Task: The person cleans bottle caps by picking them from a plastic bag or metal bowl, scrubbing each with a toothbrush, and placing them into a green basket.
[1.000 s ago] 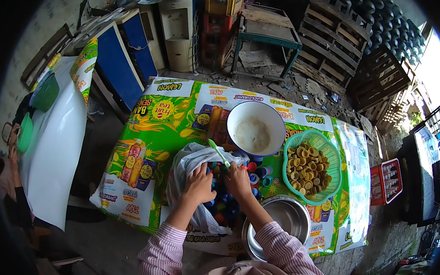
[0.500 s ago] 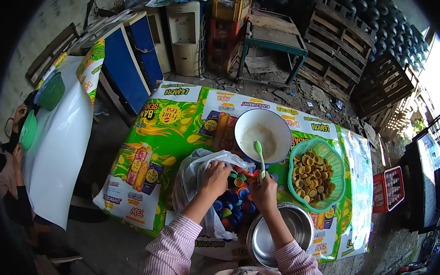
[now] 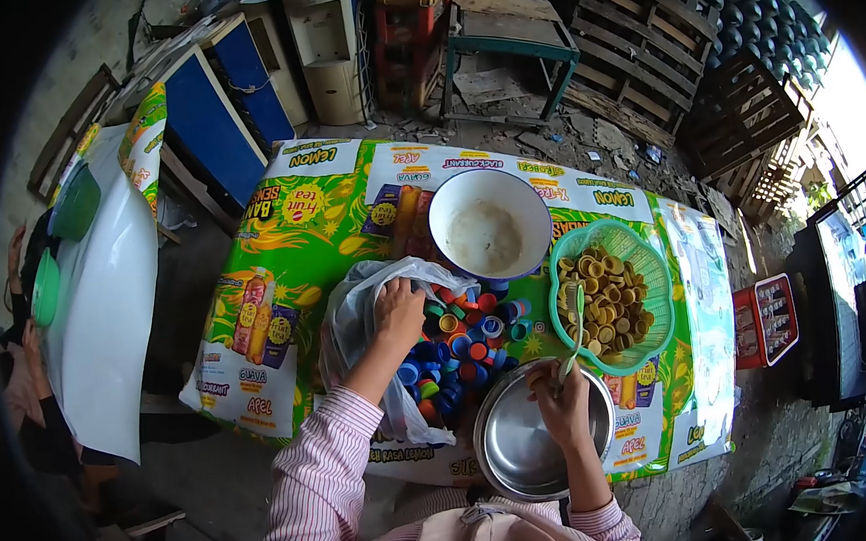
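My left hand point(image 3: 399, 313) is at the mouth of a whitish plastic bag point(image 3: 345, 309), its bent fingers on the bag's edge. Colourful bottle caps point(image 3: 462, 352), mostly blue and red, spill from the bag onto the table. In my right hand point(image 3: 563, 406) is a green-and-white toothbrush point(image 3: 574, 334), bristle end up, in front of the green basket's left side. That hand is above a steel bowl point(image 3: 495, 434). Yellow-brown caps point(image 3: 606, 301) lie in the light-green basket point(image 3: 662, 303). Behind the loose caps stands a white basin point(image 3: 447, 216) with cloudy liquid.
A printed green-and-white sheet covers the table point(image 3: 303, 219). To the left, another person's hands point(image 3: 33, 345) are by a green bowl point(image 3: 46, 289) at a second table point(image 3: 112, 317). A red crate point(image 3: 764, 322) stands right; wooden pallets point(image 3: 637, 49) lean at the back.
My right hand has moved right and towards me with the toothbrush, from beside the basin to above the steel bowl. My left hand remains at the bag. The whole view has shifted slightly.
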The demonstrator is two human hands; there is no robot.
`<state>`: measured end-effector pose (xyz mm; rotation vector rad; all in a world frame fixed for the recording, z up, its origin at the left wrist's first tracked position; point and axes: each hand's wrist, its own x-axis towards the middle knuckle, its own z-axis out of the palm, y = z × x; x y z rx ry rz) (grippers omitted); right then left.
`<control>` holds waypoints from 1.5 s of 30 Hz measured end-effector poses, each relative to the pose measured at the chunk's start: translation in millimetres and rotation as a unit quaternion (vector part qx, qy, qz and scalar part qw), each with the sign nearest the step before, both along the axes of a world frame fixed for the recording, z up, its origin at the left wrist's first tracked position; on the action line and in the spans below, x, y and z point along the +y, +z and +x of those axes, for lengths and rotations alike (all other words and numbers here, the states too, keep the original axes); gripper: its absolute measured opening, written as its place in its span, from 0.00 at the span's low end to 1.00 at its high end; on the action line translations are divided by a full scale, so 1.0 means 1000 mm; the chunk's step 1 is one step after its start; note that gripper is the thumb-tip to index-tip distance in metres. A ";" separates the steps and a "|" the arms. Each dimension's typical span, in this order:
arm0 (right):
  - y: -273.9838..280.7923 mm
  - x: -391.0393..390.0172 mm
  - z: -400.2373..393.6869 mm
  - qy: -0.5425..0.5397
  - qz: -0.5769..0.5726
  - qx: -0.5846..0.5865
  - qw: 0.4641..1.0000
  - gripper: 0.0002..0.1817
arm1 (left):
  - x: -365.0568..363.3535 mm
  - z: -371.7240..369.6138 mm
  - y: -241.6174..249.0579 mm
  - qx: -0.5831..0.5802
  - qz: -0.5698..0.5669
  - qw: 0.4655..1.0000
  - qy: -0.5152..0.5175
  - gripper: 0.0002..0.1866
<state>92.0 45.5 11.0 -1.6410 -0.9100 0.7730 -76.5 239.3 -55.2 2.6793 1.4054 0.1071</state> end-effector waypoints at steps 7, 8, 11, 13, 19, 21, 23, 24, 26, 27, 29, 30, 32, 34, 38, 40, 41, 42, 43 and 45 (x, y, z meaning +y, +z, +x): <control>0.007 -0.023 -0.003 0.018 0.025 0.011 0.999 0.10 | -0.023 -0.005 0.026 -0.103 -0.104 0.989 -0.022 0.24; 0.007 -0.021 0.000 0.012 0.034 -0.002 0.999 0.11 | -0.035 -0.001 0.033 -0.157 -0.209 0.965 0.011 0.23; 0.061 0.003 0.013 -0.001 0.168 0.112 0.979 0.13 | -0.066 0.022 0.075 -0.191 -0.264 0.937 -0.127 0.25; 0.123 0.020 0.010 0.036 0.285 0.077 0.955 0.13 | -0.082 0.034 0.075 -0.258 -0.175 0.942 -0.126 0.21; 0.088 0.003 0.028 0.095 0.091 0.042 0.990 0.13 | -0.126 0.047 0.098 -0.588 -0.543 0.596 -0.056 0.22; 0.057 -0.027 0.030 0.134 0.033 0.080 0.987 0.14 | -0.151 0.047 0.086 -0.559 -0.569 0.601 -0.053 0.19; 0.030 -0.055 0.035 0.159 0.023 0.059 0.985 0.15 | -0.173 0.047 0.075 -0.524 -0.578 0.621 -0.076 0.16; 0.027 -0.066 0.037 0.152 0.019 0.086 0.984 0.15 | -0.183 0.048 0.071 -0.529 -0.585 0.609 -0.083 0.15; 0.026 -0.083 0.041 0.151 0.012 0.018 0.988 0.12 | -0.207 0.051 0.066 -0.544 -0.583 0.598 -0.081 0.17; 0.019 -0.087 0.046 0.167 -0.012 0.023 0.986 0.12 | -0.215 0.051 0.057 -0.533 -0.573 0.617 -0.076 0.19; 0.010 -0.099 0.052 0.188 -0.045 0.033 0.981 0.12 | -0.230 0.055 0.038 -0.527 -0.572 0.626 -0.061 0.22; 0.010 -0.105 0.051 0.190 -0.044 0.005 0.981 0.13 | -0.239 0.057 0.033 -0.531 -0.579 0.617 -0.052 0.23; 0.007 -0.113 0.057 0.195 -0.045 -0.024 0.979 0.14 | -0.250 0.059 0.024 -0.528 -0.549 0.647 -0.041 0.24; 0.002 -0.122 0.069 0.202 -0.009 -0.052 0.978 0.14 | -0.253 0.059 0.029 -0.510 -0.521 0.685 0.027 0.21; -0.003 -0.143 0.093 0.159 -0.015 -0.043 0.986 0.11 | -0.243 0.068 0.025 -0.445 -0.364 0.813 0.089 0.13; -0.004 -0.151 0.101 0.159 -0.007 -0.040 0.986 0.11 | -0.234 0.077 -0.004 -0.464 -0.294 0.834 0.056 0.12; -0.006 -0.155 0.105 0.159 0.002 -0.039 0.986 0.11 | -0.229 0.080 -0.014 -0.445 -0.291 0.846 0.033 0.13; -0.007 -0.159 0.107 0.159 0.011 -0.038 0.987 0.11 | -0.225 0.083 -0.013 -0.425 -0.289 0.858 0.010 0.14; -0.006 -0.163 0.108 0.150 -0.002 -0.020 0.989 0.11 | -0.222 0.086 -0.012 -0.424 -0.289 0.858 0.009 0.14; -0.007 -0.169 0.109 0.146 -0.005 -0.020 0.989 0.12 | -0.219 0.093 -0.011 -0.354 -0.277 0.893 -0.015 0.15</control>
